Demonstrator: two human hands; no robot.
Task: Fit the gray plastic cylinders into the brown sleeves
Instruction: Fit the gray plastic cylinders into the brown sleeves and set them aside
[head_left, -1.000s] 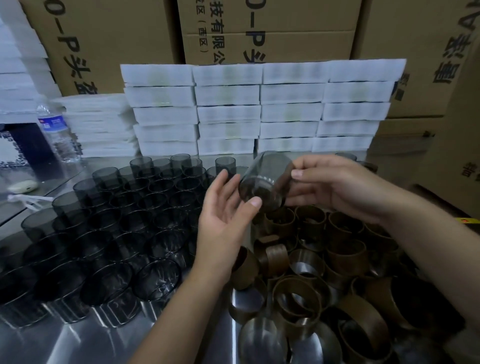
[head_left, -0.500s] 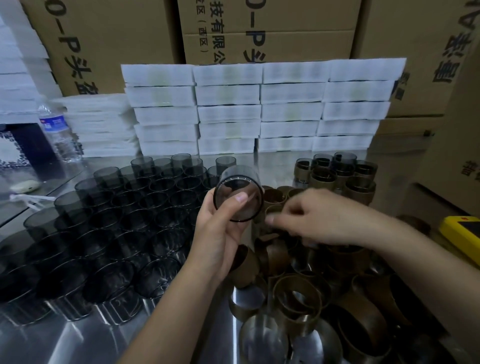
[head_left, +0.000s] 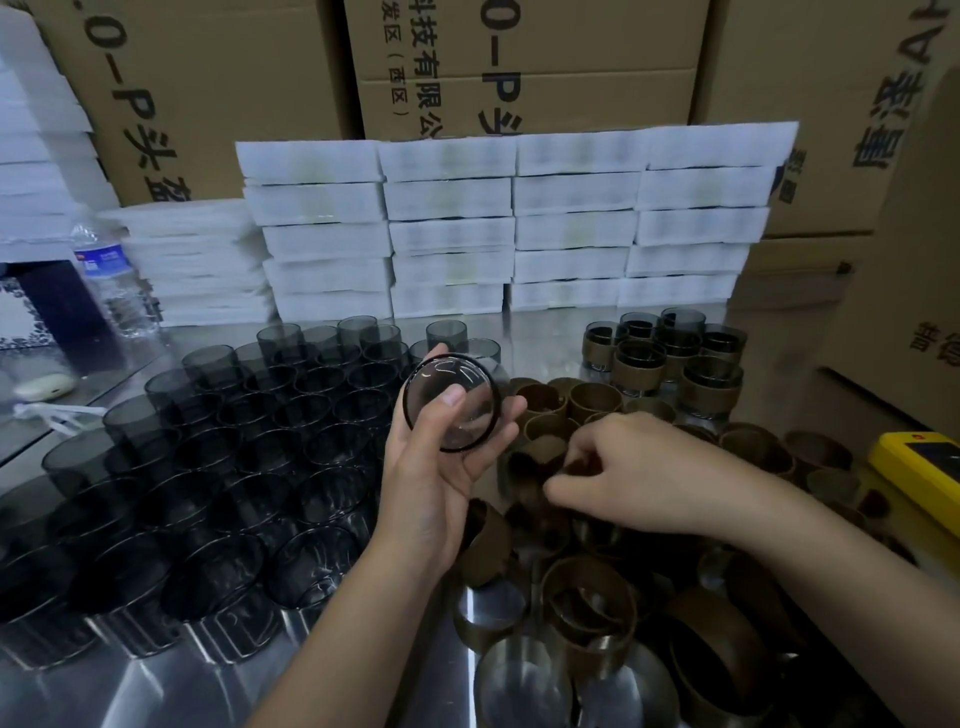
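Head view. Left hand (head_left: 431, 483): grips one gray cylinder (head_left: 452, 402), raised, thumb across its rim. Right hand (head_left: 639, 478): fingers curled down into the brown sleeves (head_left: 540, 457) beneath it; whether one is held, cannot tell. Risk: loose sleeves snagging together; cylinder slipping onto those standing left of it. Surface: shiny metal table (head_left: 363, 675). Beyond the hands: white foam stacks (head_left: 447, 234), cardboard boxes (head_left: 519, 67).

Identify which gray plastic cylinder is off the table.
The gray translucent plastic cylinder gripped in the left hand, round end facing the camera; the other gray cylinders stand upright on the metal table.
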